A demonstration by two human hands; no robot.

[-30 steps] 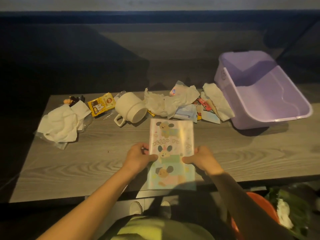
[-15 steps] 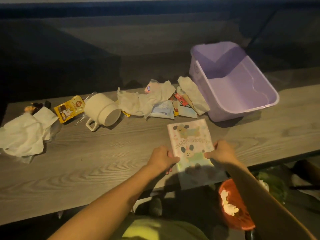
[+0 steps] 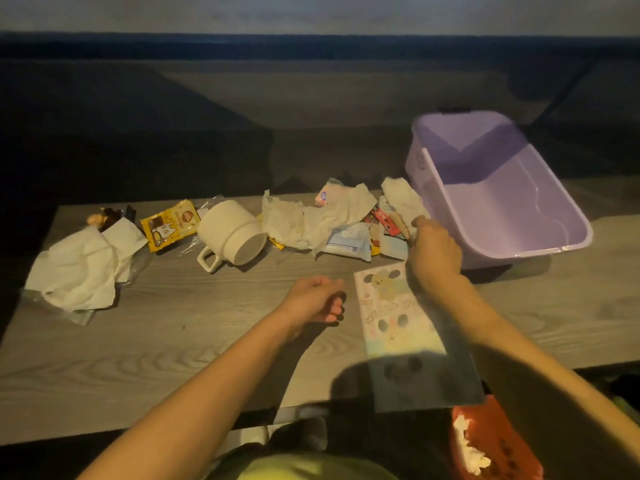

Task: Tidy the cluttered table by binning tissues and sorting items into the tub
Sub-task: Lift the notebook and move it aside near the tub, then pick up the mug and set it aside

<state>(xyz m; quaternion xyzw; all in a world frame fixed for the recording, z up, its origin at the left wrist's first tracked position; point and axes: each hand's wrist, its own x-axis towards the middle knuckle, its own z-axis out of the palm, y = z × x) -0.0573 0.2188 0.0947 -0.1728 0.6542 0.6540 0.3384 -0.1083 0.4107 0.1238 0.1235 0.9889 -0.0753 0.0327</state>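
Note:
A cartoon-printed plastic folder (image 3: 398, 327) lies flat on the wooden table (image 3: 173, 341), its near end hanging over the front edge. My right hand (image 3: 434, 252) reaches past it and pinches a crumpled white tissue (image 3: 401, 199) beside the empty purple tub (image 3: 502, 195). My left hand (image 3: 320, 299) hovers just left of the folder, fingers loosely curled, holding nothing. More tissues (image 3: 311, 216) cover small packets in the middle, and another tissue pile (image 3: 83, 268) lies at the far left.
A cream mug (image 3: 230, 235) lies on its side. A yellow snack packet (image 3: 169, 225) and a small figure (image 3: 97, 220) sit at the back left. An orange bin (image 3: 491, 445) with tissue inside stands below the table's front edge at right.
Both hands let go of the folder, which now rests on the table. My right hand moved forward to the tissue by the tub. My left hand drew back to the left.

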